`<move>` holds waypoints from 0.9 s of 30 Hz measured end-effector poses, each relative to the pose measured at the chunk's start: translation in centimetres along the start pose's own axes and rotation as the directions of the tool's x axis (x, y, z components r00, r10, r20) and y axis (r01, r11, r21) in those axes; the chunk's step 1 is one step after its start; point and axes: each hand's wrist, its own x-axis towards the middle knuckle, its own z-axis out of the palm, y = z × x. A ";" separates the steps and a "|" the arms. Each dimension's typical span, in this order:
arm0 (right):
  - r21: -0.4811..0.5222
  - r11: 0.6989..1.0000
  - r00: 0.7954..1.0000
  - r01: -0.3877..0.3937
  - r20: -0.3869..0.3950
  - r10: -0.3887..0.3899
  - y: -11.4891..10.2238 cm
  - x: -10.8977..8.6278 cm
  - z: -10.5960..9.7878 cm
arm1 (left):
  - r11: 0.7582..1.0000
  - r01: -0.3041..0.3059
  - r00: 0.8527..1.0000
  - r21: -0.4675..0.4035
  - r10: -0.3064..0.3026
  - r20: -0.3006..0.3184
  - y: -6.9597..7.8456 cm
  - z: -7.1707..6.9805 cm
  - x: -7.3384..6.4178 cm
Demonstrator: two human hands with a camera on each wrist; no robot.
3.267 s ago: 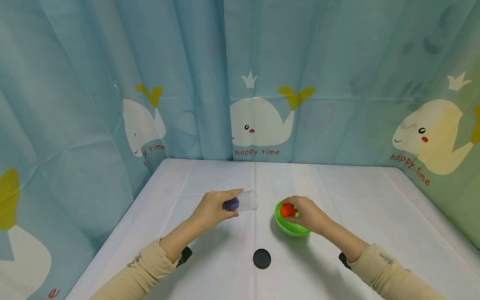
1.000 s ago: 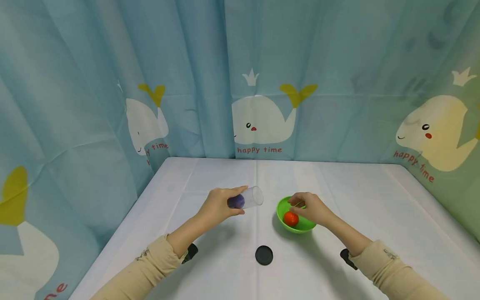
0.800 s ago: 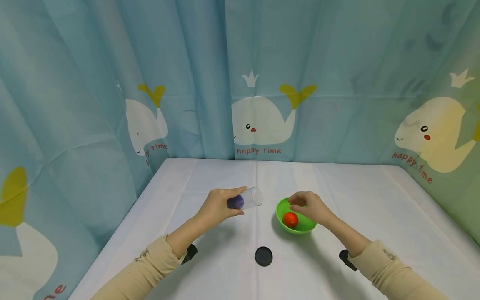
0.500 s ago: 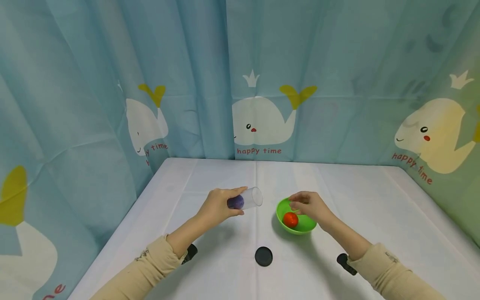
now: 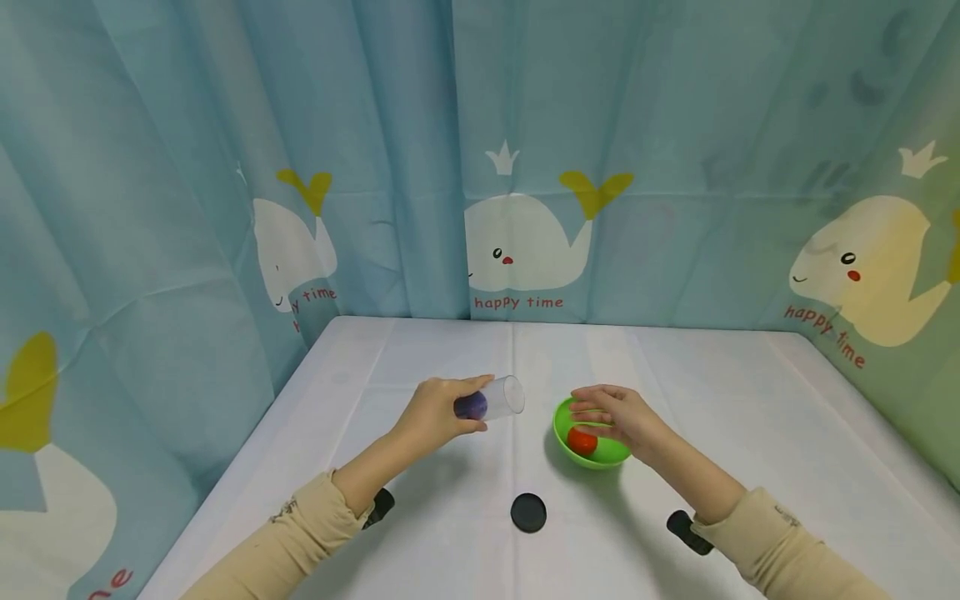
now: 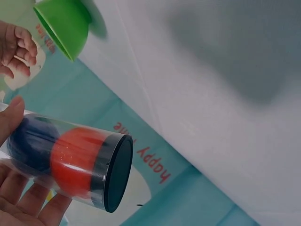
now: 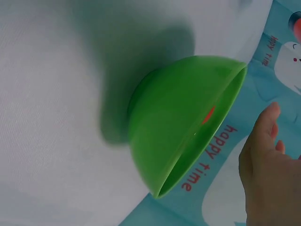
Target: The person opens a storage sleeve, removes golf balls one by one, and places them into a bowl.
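My left hand (image 5: 431, 414) grips a clear plastic tube (image 5: 505, 397) on its side above the table, its uncovered end facing right. The left wrist view shows a dark purple ball (image 6: 32, 142) and an orange-red ball (image 6: 77, 162) inside it, the latter against the black cap (image 6: 118, 174) at the near end. My right hand (image 5: 621, 418) hovers over the green bowl (image 5: 617, 454), fingers spread and holding nothing. Inside that bowl lies a red-orange ball (image 5: 582, 443), partly behind the fingers. From the right wrist view only a sliver of it shows past the rim.
A round black lid (image 5: 528, 512) lies flat on the white-covered table (image 5: 450, 533), in front of the bowl. Behind the table hangs a blue curtain (image 5: 405, 167) with whale prints. Black straps (image 5: 688, 533) show at the wrists.
Earlier my right hand held the red-orange ball at the bowl; it has let go, leaving the ball inside, and its fingers have since spread. The left hand with the tube has barely moved.
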 end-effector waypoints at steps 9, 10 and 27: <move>0.240 0.962 0.985 -0.132 0.136 0.101 0.0 -0.4 1.3 | 0.999 -0.012 0.999 0.051 0.011 0.032 0.2 0.0 -0.1; 0.259 0.956 0.985 -0.140 0.139 0.107 -0.1 -0.4 1.5 | 0.998 -0.016 0.999 0.059 0.014 0.036 0.3 0.0 -0.1; 0.399 0.896 0.968 -0.194 0.224 0.110 -1.3 -1.1 3.6 | 0.977 -0.094 0.995 0.192 0.084 0.059 1.1 0.1 0.5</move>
